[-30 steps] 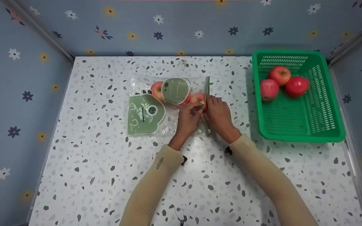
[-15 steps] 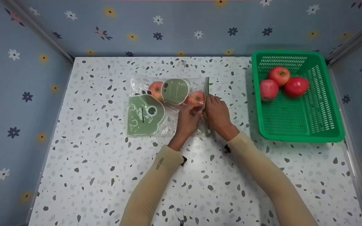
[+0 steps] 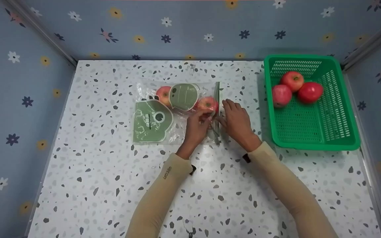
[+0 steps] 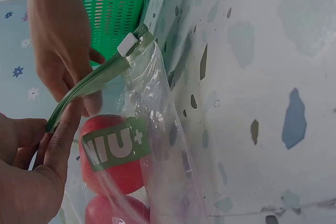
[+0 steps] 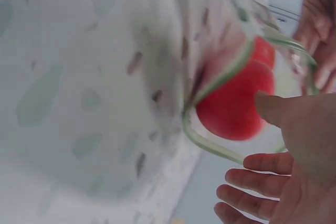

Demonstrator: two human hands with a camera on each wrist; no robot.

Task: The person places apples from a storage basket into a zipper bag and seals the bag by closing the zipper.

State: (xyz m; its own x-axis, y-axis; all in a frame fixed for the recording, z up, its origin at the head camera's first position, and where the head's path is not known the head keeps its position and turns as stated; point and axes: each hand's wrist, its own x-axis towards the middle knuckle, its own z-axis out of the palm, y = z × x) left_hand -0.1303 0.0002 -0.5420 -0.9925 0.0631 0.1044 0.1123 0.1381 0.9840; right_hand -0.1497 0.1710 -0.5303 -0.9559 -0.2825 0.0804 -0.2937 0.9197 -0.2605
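**Pinched on the left, spread on the right, close at the lip**

Pinching the green zip strip (image 4: 86, 83) with the left hand (image 3: 196, 129), thumb and fingertips together on it; plain from the left wrist. And with the right hand (image 3: 239, 122)? Holding nothing: fingers straight and spread, thumb well apart from them. Touching the strip with that thumb or not? Cannot tell, too blurred.

Down to the clear bag (image 3: 176, 114), then. Laid out in the middle of the speckled table (image 3: 111, 198), long axis running left to right, mouth at the right-hand end, strip crossing that end from near to far. White slider (image 4: 127, 44) at one end of the strip. Edges parted, by the right wrist's view, with a red apple (image 5: 233, 103) just inside and more red fruit deeper in, under the printed film.

Here, by the look of it, the relation to watch: mouth just to the left of the right fingers, strip running roughly alongside them. Gripped from the bag's side by the left, flanked from outside by the right. Well apart, further right, a green basket (image 3: 314, 145) with three red apples (image 3: 293, 84); nearer to that with the right hand than with the left.
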